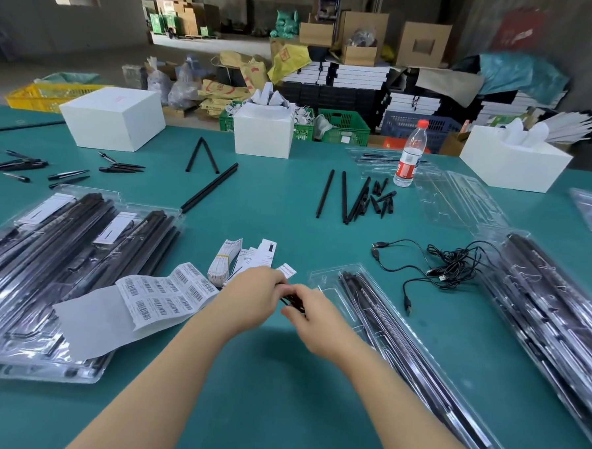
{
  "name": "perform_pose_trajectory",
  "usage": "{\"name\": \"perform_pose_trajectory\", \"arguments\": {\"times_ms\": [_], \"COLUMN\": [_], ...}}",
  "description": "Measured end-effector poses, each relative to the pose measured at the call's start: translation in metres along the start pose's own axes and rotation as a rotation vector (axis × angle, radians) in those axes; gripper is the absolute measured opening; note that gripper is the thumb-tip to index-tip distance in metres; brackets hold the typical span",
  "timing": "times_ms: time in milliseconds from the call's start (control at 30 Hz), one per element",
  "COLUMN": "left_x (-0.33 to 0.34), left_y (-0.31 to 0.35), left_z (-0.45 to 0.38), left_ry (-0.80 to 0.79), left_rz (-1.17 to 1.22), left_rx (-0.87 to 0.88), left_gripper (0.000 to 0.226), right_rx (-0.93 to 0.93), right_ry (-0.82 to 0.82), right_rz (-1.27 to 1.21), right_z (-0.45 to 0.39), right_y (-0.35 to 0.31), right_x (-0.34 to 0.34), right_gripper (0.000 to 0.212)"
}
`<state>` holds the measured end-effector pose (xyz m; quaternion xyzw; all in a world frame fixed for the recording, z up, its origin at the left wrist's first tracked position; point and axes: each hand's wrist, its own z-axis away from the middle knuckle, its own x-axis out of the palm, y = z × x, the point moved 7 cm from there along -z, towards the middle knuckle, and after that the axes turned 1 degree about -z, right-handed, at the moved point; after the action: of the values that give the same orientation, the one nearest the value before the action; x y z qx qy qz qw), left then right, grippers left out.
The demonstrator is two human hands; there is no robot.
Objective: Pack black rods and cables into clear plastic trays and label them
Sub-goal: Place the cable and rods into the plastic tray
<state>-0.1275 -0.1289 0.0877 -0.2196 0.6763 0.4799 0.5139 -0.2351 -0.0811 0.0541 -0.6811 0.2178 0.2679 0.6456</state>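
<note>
On the green bench (282,203) of a cluttered storeroom, the left hand (255,296) and right hand (312,316) are meeting at centre, both pinching a small coiled black cable (292,301) just left of the open tray (322,277) already carrying rods. The coil is likely springing loose if either pinch is slackening. Loose cables (453,263) are lying tangled beyond the tray, inviting snags. Barcode labels (167,295) are overhanging packed trays (45,262) at left, risking creasing.

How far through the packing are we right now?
Done: labelled filled trays stacked at left, more filled trays at right. In hand: both hands, left hand and right hand, hold a small black cable bundle beside an open tray already holding rods. Left: loose rods, tangled cables, empty trays, barcode labels.
</note>
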Motion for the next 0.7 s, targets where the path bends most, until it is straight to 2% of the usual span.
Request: {"name": "perform_pose_trajectory", "arguments": {"times_ms": [100,167,267,367,467,600,700], "left_x": [-0.005,-0.006,-0.002,0.000,0.002,0.007,0.011], "left_y": [-0.005,-0.012,-0.021,-0.028,-0.027,-0.020,-0.016], "left_z": [0.000,0.000,0.001,0.001,0.002,0.005,0.006], "left_ry": [0.069,0.099,0.102,0.121,0.126,0.039,0.034], "left_rz": [0.167,0.218,0.301,0.347,0.337,0.169,-0.063], "left_rx": [-0.043,-0.081,-0.101,-0.108,-0.083,0.051,0.115], "left_gripper": [0.025,0.031,0.034,0.035,0.034,0.022,0.036], "right_rx": [0.049,0.042,0.013,0.063,0.117,0.114,0.086], "right_ry": [0.176,0.291,0.254,0.173,0.168,0.161,0.140], "right_rz": [-0.241,-0.306,-0.325,-0.479,-0.430,-0.155,-0.012], "right_z": [0.006,0.007,0.002,-0.003,-0.006,-0.006,-0.009], "right_y": [0.006,0.009,0.007,0.007,0.012,0.009,0.006], "right_x": [-0.004,-0.014,-0.019,-0.016,-0.016,-0.020,-0.021], "right_gripper": [0.019,0.018,0.019,0.021,0.020,0.020,0.015]}}
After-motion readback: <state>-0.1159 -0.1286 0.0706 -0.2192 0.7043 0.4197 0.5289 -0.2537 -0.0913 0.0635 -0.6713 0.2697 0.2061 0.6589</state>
